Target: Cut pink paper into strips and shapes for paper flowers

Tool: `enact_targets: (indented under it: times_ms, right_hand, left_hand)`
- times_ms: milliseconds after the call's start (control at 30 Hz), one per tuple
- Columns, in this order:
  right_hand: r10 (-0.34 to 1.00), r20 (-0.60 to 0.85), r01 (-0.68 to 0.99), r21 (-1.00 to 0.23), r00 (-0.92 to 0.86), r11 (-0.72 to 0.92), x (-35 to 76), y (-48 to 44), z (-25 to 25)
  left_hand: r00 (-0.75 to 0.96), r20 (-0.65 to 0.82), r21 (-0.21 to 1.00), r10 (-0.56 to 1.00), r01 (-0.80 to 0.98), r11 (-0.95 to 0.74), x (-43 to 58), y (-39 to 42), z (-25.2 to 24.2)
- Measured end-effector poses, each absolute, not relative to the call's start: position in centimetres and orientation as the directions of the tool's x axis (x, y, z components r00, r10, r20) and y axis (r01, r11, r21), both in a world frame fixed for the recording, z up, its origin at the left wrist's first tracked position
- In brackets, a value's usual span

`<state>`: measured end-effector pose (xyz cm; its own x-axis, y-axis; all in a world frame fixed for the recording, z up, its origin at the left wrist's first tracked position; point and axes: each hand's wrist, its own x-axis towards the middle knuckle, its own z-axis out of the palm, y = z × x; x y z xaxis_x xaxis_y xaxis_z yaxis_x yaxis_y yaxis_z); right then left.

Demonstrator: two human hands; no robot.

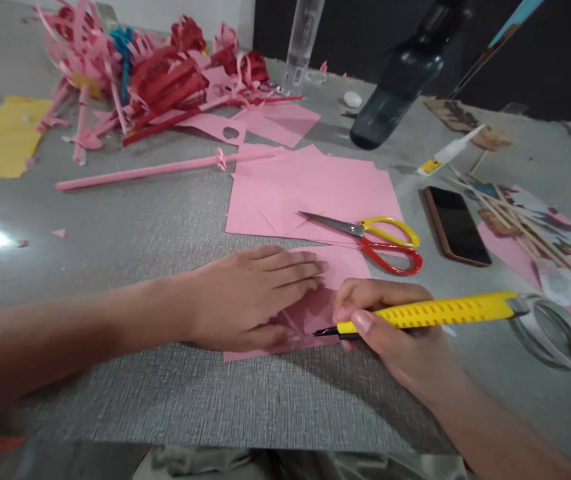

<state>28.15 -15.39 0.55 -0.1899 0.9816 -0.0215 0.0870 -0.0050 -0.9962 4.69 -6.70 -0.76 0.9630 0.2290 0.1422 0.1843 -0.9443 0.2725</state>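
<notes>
Table (pixel 155 393), grey and finely textured, fills most of the view; read the clock from the view's middle. Between ten and eleven o'clock lies a heap of pink and red paper flowers (pixel 160 83). At one is a stack of pink paper (pixel 345 187); at about five, nearer the person, is the pink sheet (pixel 345 263), partly hidden by both hands. A dark bottle (pixel 390 93) stands farther out at one.

The left hand (pixel 250 293), at seven, lies flat and open on the sheet, fingers close together, gripping nothing. The right hand (pixel 420 347), at four, is curled round a yellow cutter (pixel 440 312), held much like a pen. Scissors (pixel 355 228) lie at three, with a phone (pixel 460 227) just beyond. Smallest is the cutter's blade (pixel 324 332), pointing toward nine near the sheet's near edge; whether its tip pierces the paper, I cannot tell.

The left thumb is near that tip, so pushing too hard could make it slip and nick the skin. Loose pressure from the left hand could let the sheet slide and the cut wander. No mat shows, so a deep stroke might score the table.
</notes>
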Motion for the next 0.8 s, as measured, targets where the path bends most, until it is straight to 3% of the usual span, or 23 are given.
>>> enact_targets:
  times_ms: [567, 800]
  right_hand:
    - [0.984, 0.061, 0.156, -0.984, -0.165, 0.087, 28.15, -15.63, 0.12]
    - [0.99, 0.029, 0.128, -0.991, -0.141, 0.047, 28.36, -15.48, 0.33]
  left_hand:
    - [0.967, 0.133, 0.231, 0.218, 0.183, -0.955, 4.57, -6.69, -0.9]
    - [0.964, 0.125, 0.243, 0.235, 0.2, -0.949, 4.5, -6.74, -1.08]
